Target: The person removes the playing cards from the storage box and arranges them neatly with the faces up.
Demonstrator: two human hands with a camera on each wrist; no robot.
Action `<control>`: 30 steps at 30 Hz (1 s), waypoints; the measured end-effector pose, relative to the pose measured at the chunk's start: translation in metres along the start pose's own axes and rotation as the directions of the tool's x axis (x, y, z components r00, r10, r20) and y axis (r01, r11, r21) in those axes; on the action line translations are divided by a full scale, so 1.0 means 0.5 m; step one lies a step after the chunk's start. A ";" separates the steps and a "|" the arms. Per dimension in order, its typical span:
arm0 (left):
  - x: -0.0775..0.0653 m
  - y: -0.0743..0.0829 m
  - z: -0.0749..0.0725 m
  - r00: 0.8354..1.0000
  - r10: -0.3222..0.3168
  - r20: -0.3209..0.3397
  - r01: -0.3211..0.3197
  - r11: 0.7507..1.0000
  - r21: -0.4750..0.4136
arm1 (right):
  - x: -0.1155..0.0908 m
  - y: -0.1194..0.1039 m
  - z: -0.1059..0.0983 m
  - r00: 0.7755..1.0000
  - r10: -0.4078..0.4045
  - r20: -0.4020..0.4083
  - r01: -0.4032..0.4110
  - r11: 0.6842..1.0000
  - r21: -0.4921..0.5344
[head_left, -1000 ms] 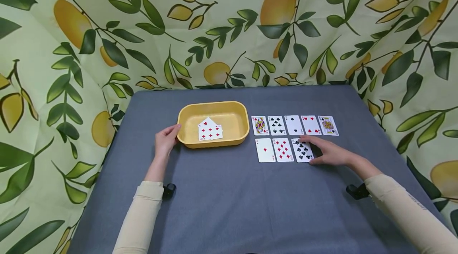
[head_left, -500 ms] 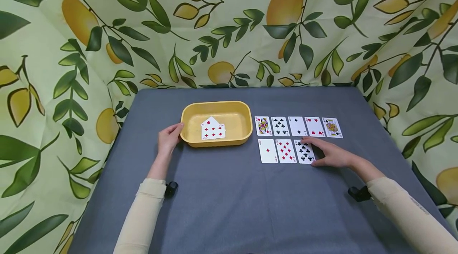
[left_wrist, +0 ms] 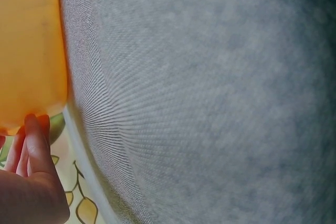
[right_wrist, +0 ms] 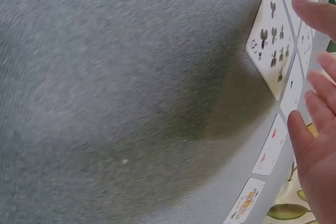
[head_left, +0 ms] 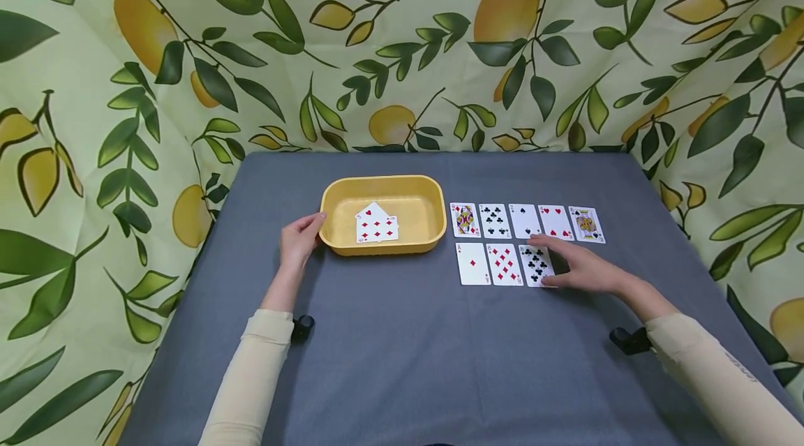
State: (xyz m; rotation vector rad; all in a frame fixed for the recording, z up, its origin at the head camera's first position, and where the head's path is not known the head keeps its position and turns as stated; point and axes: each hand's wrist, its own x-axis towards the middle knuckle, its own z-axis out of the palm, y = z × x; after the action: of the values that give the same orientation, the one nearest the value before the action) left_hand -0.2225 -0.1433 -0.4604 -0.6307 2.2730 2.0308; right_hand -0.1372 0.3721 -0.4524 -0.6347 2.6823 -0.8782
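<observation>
My left hand (head_left: 298,240) pinches the left end of a yellow tray (head_left: 384,249) in the head view. Inside lie two overlapping playing cards, a diamonds card (head_left: 377,229) above a partly covered hearts card (head_left: 373,210). To the right, my right hand (head_left: 581,271) hovers at a clubs card (head_left: 534,266) lying face up on the cloth. In the right wrist view its fingers are spread, with the thumb (right_wrist: 315,15) over the cards. The clubs card ends the front row, beside a diamonds card (head_left: 504,264) and the ace of diamonds (head_left: 472,264).
Behind the front row lies a back row with a queen (head_left: 465,220), a clubs card (head_left: 495,221), a spades card (head_left: 524,220), a hearts card (head_left: 555,223) and a king (head_left: 587,225). Grey cloth (head_left: 402,355) covers the table; a leaf-patterned curtain (head_left: 427,104) hangs behind.
The right hand's fingertips have lifted slightly from the clubs card, which lies in the same place. The left hand stays on the tray. The whole head view has shifted a little.
</observation>
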 end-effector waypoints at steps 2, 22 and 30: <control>0.001 0.001 -0.001 1.000 -0.002 0.000 0.002 1.000 0.004 | 0.004 -0.005 -0.003 1.000 -0.025 -0.019 0.025 1.000 -0.008; -0.001 0.002 -0.004 1.000 -0.016 0.011 0.016 1.000 0.013 | 0.143 -0.107 -0.013 0.993 -0.077 -0.089 0.080 0.996 0.036; 0.003 0.000 0.000 1.000 0.010 -0.002 -0.010 1.000 0.004 | 0.250 -0.200 -0.013 0.982 -0.176 -0.067 0.177 0.984 0.003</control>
State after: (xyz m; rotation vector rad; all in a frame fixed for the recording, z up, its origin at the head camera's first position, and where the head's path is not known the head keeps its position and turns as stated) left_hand -0.2237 -0.1438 -0.4610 -0.6226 2.2853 2.0312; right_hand -0.2163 0.2434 -0.3987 -0.8667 2.7109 -0.9717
